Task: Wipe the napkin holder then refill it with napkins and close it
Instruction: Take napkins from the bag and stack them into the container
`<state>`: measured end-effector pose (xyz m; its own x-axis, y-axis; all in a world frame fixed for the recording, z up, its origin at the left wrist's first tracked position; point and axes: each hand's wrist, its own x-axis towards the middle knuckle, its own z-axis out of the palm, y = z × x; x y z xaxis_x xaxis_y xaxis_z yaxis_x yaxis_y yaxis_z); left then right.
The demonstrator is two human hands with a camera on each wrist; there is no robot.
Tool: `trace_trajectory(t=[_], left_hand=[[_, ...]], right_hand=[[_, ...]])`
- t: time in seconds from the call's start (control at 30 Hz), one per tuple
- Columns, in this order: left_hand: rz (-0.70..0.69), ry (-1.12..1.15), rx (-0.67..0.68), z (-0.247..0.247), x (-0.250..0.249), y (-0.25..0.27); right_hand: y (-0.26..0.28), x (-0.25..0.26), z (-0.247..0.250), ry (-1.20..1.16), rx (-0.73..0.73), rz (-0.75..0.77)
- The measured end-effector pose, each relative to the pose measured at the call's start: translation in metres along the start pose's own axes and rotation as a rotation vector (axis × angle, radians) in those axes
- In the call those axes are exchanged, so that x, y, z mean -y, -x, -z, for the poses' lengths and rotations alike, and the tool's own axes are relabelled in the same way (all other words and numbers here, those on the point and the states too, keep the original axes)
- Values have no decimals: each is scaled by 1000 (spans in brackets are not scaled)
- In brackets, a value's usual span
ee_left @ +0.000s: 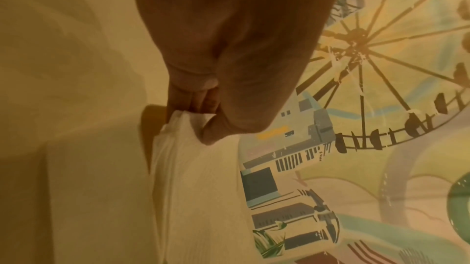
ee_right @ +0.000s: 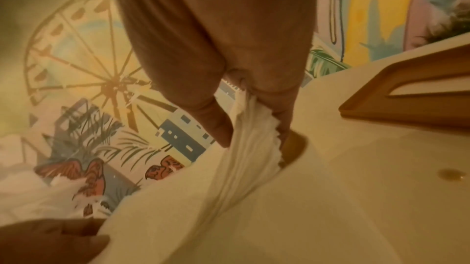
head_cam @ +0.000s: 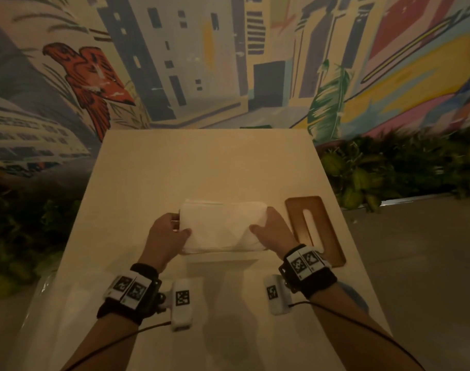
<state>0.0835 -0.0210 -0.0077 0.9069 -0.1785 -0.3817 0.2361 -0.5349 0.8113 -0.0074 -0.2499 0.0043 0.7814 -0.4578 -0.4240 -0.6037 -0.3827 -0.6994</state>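
Note:
A thick stack of white napkins (head_cam: pixel 222 226) sits in the middle of the table, held at both ends. My left hand (head_cam: pixel 167 231) grips its left end, thumb on top and fingers under the edge; the left wrist view shows the napkin stack (ee_left: pixel 193 178) pinched by that left hand (ee_left: pixel 203 119). My right hand (head_cam: pixel 271 231) grips the right end, and the right wrist view shows the right hand (ee_right: pixel 251 125) bunching the napkins (ee_right: pixel 249 147). The holder's brown box (head_cam: pixel 191 253) shows only as a thin rim under the stack. Its wooden lid (head_cam: pixel 315 228), with a long slot, lies flat to the right.
The pale table (head_cam: pixel 201 162) reaches back to a painted mural wall (head_cam: pixel 228 62). Green plants (head_cam: pixel 405 172) line both sides. A small amber drop (ee_right: pixel 451 173) lies on the table near the lid (ee_right: pixel 412 91). Something blue (head_cam: pixel 358 298) shows under my right forearm.

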Motion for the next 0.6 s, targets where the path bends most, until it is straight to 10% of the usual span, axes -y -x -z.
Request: trace_trajectory(t=[0.6], left_hand=[[-97,-174,-43,30,-10,1]], right_hand=[[5,10,25,379,11,111]])
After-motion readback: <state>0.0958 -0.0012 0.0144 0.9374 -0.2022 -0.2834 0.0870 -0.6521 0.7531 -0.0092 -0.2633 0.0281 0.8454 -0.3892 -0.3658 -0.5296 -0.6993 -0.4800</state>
